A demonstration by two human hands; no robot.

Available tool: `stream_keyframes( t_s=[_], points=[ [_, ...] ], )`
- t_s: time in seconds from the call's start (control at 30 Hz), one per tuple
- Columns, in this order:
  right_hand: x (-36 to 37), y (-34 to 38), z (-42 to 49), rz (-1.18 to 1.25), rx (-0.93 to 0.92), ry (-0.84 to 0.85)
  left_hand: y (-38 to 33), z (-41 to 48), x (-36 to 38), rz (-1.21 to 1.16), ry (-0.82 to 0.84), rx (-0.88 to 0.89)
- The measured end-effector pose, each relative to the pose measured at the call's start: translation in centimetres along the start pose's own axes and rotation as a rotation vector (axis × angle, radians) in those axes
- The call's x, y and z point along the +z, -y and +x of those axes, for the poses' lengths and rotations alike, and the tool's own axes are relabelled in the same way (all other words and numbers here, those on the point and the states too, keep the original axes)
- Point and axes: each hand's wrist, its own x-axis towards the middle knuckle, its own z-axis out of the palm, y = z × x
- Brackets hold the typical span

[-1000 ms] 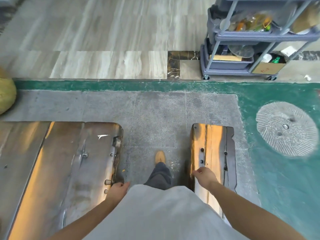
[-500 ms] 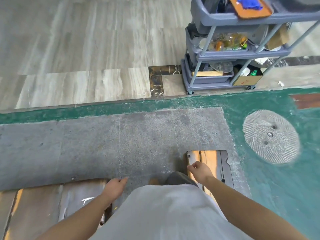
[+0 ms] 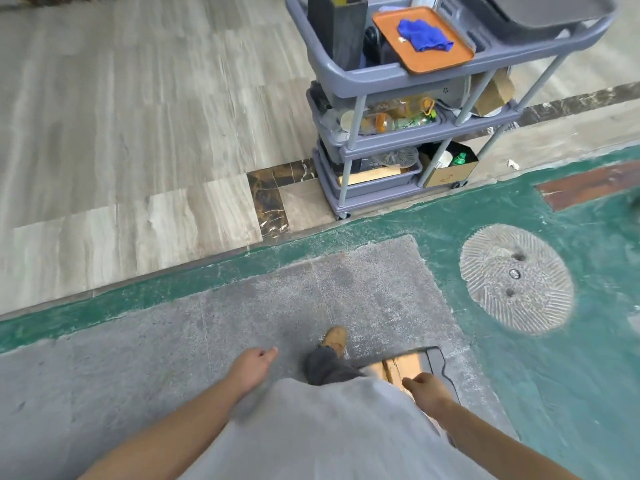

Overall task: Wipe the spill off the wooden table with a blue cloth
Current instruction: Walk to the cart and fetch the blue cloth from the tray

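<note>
Grey floor [image 3: 207, 341] beneath two empty hands

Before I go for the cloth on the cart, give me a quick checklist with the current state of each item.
1. Blue cloth located: ok, it lies crumpled on the orange tray on the cart's top shelf.
2. Left hand free: ok, open and holding nothing.
3. Right hand free: ok, nothing in its grip, fingers loosely curled.
4. Floor path to the grey cart: ok, no obstacles visible ahead.
5. Cloth within arm's reach: not ok, the cart stands well ahead; walk closer first.
6. Spill on the wooden table: cannot tell, only a bit of wooden surface shows by the right hand.
</note>
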Motion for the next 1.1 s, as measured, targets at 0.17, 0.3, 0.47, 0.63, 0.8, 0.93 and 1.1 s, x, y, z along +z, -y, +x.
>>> stream_keyframes(
  t_s=[0.17,0.3,0.47,0.63,0.8,0.93,1.1],
  points=[
    [-5.8,4.4,5.1,0.02,0.0,0.037,-8.0,3.3,-4.0,0.077,-0.065,0.0],
    [-11.3,10.6,7.2,0.073,-0.073,0.023,-11.5,6.8,-7.3,0.06,-0.101,-0.04],
    [-16.9,18.3,9.4,0.121,-0.207,0.012,-14.8,9.6,-9.4,0.071,-0.12,-0.088],
    [-21.6,24.4,12.5,0.166,-0.289,0.017,-16.9,13.4,-10.3,0.141,-0.065,-0.13],
    [-26.6,28.0,16.9,0.14,-0.297,0.009,-22.7,18.3,-11.1,0.11,-0.033,-0.175],
    [-31.3,29.1,20.0,0.116,-0.234,0.007,-30.5,22.0,-11.5,0.09,0.013,-0.13],
    [-37.7,29.6,23.8,0.152,-0.171,-0.02,-43.4,25.1,-11.1,0.049,0.059,0.049]
  ],
)
